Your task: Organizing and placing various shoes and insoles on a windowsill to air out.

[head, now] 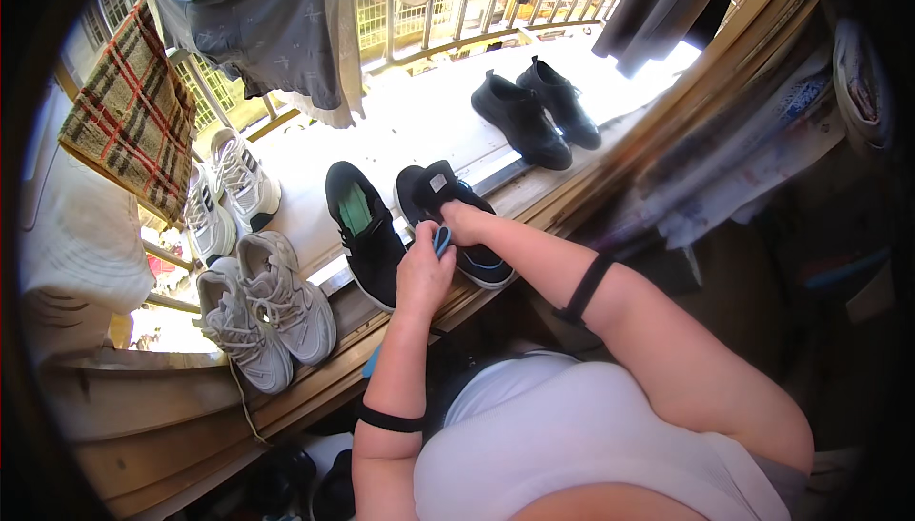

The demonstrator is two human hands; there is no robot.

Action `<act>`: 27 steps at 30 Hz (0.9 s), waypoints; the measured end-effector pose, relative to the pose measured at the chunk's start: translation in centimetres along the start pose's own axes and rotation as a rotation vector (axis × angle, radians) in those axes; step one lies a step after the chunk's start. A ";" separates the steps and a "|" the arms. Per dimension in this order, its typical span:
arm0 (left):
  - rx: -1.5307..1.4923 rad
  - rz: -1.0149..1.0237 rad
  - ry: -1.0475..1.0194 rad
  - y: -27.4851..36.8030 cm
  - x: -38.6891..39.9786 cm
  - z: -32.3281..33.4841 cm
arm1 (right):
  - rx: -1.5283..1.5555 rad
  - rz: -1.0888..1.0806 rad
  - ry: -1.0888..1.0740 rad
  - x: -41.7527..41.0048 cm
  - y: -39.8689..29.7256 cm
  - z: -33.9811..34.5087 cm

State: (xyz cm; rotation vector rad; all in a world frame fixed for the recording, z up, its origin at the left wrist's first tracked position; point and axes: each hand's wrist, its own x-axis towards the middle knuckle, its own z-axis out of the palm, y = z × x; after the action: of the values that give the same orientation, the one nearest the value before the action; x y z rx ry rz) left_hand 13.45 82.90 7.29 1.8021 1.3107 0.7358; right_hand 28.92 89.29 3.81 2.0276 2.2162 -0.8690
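Note:
A black shoe (493, 272) with a white sole and blue trim rests on the wooden window ledge before me. Its tongue (437, 185), bearing a white label, stands raised. My right hand (463, 223) reaches into the shoe's opening, and its fingers are hidden there. Just beside it, my left hand (427, 267) pinches a looped blue shoelace (442, 241). To the left of my left hand lies a similar black shoe (372, 249) with a green insole, its opening facing up.
White sneakers (289, 299) stand at the ledge's left, with more white sneakers (246, 181) behind them. Black ankle-high shoes (525, 117) sit farther right. A plaid cloth (136, 113) and dark shorts (264, 28) hang before metal railings (429, 6). Dark footwear (286, 478) lies below the ledge.

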 end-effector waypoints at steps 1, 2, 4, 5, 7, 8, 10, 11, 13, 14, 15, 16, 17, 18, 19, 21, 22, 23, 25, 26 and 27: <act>0.002 -0.005 0.005 -0.2 -0.1 0.0 | 0.036 0.052 -0.016 0.1 -0.4 -0.1; 0.004 -0.010 0.011 -0.3 -0.1 0.0 | 0.035 0.048 -0.020 0.3 -0.9 -0.3; 0.002 -0.006 0.015 -0.6 0.0 0.1 | -0.003 0.059 -0.092 0.5 -1.2 -0.6; 0.001 0.003 0.018 -0.7 0.0 0.2 | -0.004 0.056 -0.096 0.5 -1.4 -0.6; 0.000 -0.001 0.015 -0.6 0.0 0.2 | -0.114 0.070 -0.090 0.6 -1.5 -0.5; -0.001 -0.003 0.011 -0.6 0.1 0.2 | -0.114 0.068 -0.092 0.7 -1.6 -0.3; 0.005 -0.011 0.014 -0.7 0.0 0.3 | -0.003 0.192 0.048 0.9 -2.2 0.3; 0.010 -0.016 0.015 -0.7 0.0 0.3 | -0.004 0.189 0.046 1.0 -2.2 0.3; 0.013 -0.036 0.020 -1.1 -0.1 0.4 | -0.239 0.053 -0.068 0.7 -2.4 0.0; 0.016 -0.049 0.021 -1.2 -0.1 0.4 | -0.243 0.047 -0.073 0.6 -2.6 0.0; 0.015 -0.054 0.026 -1.2 -0.2 0.3 | -0.230 0.057 -0.078 0.5 -2.7 0.0; -0.004 -0.054 0.030 -1.1 -0.2 0.3 | -0.217 0.066 -0.082 0.3 -2.9 -0.1; -0.022 -0.055 0.033 -1.0 -0.4 0.3 | -0.222 0.059 -0.087 0.3 -2.6 0.1; -0.022 -0.050 0.037 -0.6 -0.3 0.3 | -0.253 0.029 -0.041 0.3 -1.8 0.1; -0.047 -0.031 0.041 -0.4 -0.4 0.2 | -0.285 -0.013 -0.004 0.2 -1.6 0.1; -0.083 -0.017 0.025 0.1 -0.8 -0.4 | -0.326 -0.133 0.046 -0.3 -0.8 -0.3; -0.139 -0.023 0.073 0.0 -0.9 -0.8 | -0.311 -0.082 0.050 -0.5 -0.8 -0.5; -0.193 -0.029 0.122 -0.1 -1.0 -1.4 | -0.294 -0.031 0.053 -0.7 -0.8 -0.5; -0.675 -0.200 0.153 0.0 -0.7 -4.0 | -0.237 -0.033 0.050 -1.2 -0.8 -0.8; -0.936 -0.214 0.178 0.1 -0.7 -5.9 | -0.240 -0.053 0.043 -1.5 -0.9 -1.1; -1.034 -0.196 0.224 0.0 -0.6 -8.0 | -0.241 -0.073 0.037 -1.8 -1.1 -1.3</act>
State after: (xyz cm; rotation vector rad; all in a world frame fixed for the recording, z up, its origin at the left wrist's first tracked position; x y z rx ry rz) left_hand 6.80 84.36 11.59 0.7683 0.9242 1.2282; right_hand 28.69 88.16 6.03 1.8795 2.2986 -0.5409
